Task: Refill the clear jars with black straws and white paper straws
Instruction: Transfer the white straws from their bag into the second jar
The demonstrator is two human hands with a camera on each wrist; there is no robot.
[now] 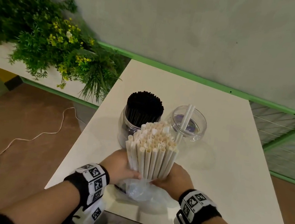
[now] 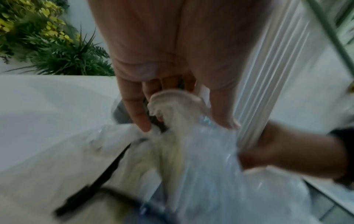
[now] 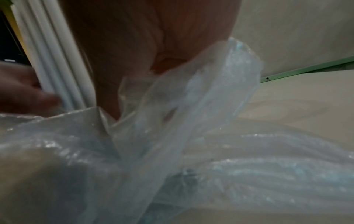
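Head view: both hands grasp a bundle of white paper straws (image 1: 151,150).
Left hand (image 1: 122,167) and right hand (image 1: 176,178) clasp it upright above a plastic bag (image 1: 143,191).

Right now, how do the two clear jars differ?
Fill: the left jar is packed with black straws; the right jar holds only a couple of white paper straws.
Pose of contents: the black straws stand upright in a tight bundle; the white ones lean against the rim.
View: the held white bundle partly hides the left jar, barely the right.
Shared: both clear, lidless, side by side on the white table.
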